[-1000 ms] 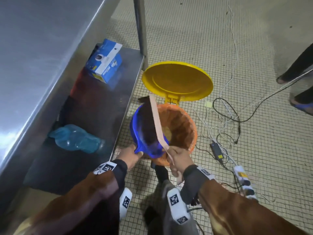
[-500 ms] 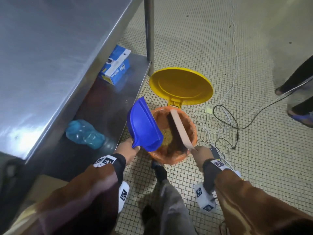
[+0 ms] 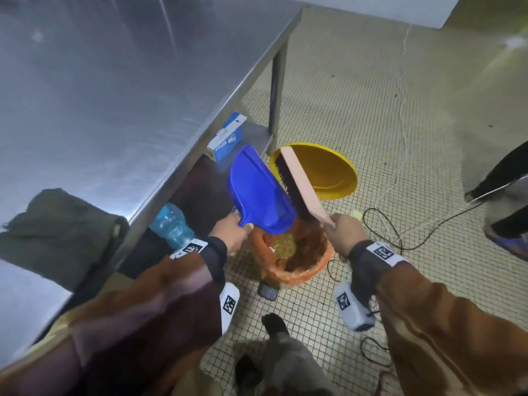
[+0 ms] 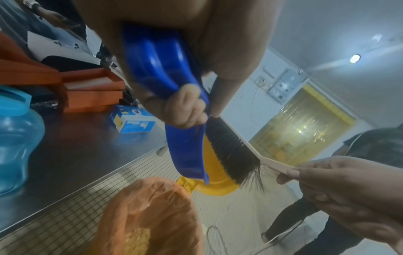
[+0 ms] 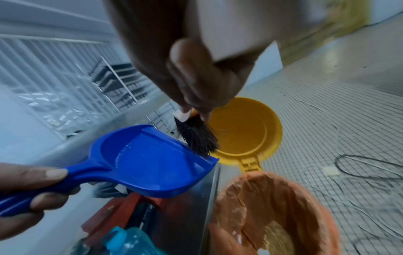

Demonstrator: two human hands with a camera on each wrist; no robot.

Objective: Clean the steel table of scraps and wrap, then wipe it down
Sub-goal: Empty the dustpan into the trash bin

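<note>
My left hand (image 3: 230, 234) grips the handle of a blue dustpan (image 3: 258, 191), which is raised and tilted above the bin (image 3: 311, 265). The bin is lined with an orange bag and holds yellowish scraps (image 3: 284, 247); its yellow lid (image 3: 328, 170) stands open. My right hand (image 3: 344, 234) holds a hand brush (image 3: 303, 181) with a pale back and dark bristles, beside the dustpan's mouth. In the right wrist view the dustpan (image 5: 152, 160) looks empty and the bristles (image 5: 197, 138) touch its edge. The steel table (image 3: 114, 90) fills the left, with a dark cloth (image 3: 57, 232) on its near edge.
On the lower shelf (image 3: 200, 201) lie a blue bottle (image 3: 173, 225) and a blue-white box (image 3: 225, 137). Cables (image 3: 383, 224) trail over the tiled floor right of the bin. Another person's legs (image 3: 503, 195) stand at the far right. The bin pedal (image 3: 268, 291) is near my foot.
Both hands have lifted the dustpan and brush up out of the bin. The brush has swung from inside the bin to beside the dustpan's mouth. My view has risen, showing more tabletop and the cloth.
</note>
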